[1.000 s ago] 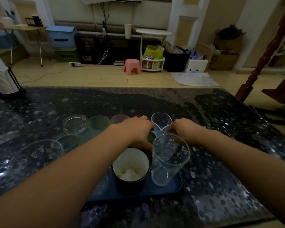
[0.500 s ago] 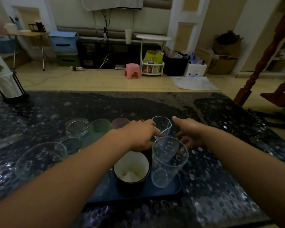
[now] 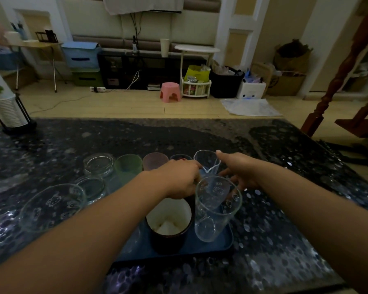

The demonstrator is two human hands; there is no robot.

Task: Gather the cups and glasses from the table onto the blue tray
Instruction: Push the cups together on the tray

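Observation:
The blue tray [image 3: 223, 246] lies near the table's front edge. It holds a dark mug [image 3: 168, 223] with a white inside and a tall clear printed glass [image 3: 218, 209]. My left hand [image 3: 179, 179] is behind the mug, fingers curled down round a small green cup that is almost wholly hidden. My right hand [image 3: 239, 171] is spread, its thumb at the rim of a small clear spouted pitcher [image 3: 207, 162]. A green cup [image 3: 128, 166], a brownish cup [image 3: 155, 163], a dark cup [image 3: 180, 157] and clear glasses [image 3: 98, 165] [image 3: 51, 206] stand to the left.
A rack of stacked paper cups [image 3: 3, 107] stands at the table's far left corner. The dark speckled table [image 3: 295, 187] ends just past the tray in front. Wooden furniture [image 3: 338, 81] stands off the right side.
My right hand has opened from a curled pose beside the pitcher, and its thumb now reaches the rim. My left hand stays curled in the same spot behind the mug.

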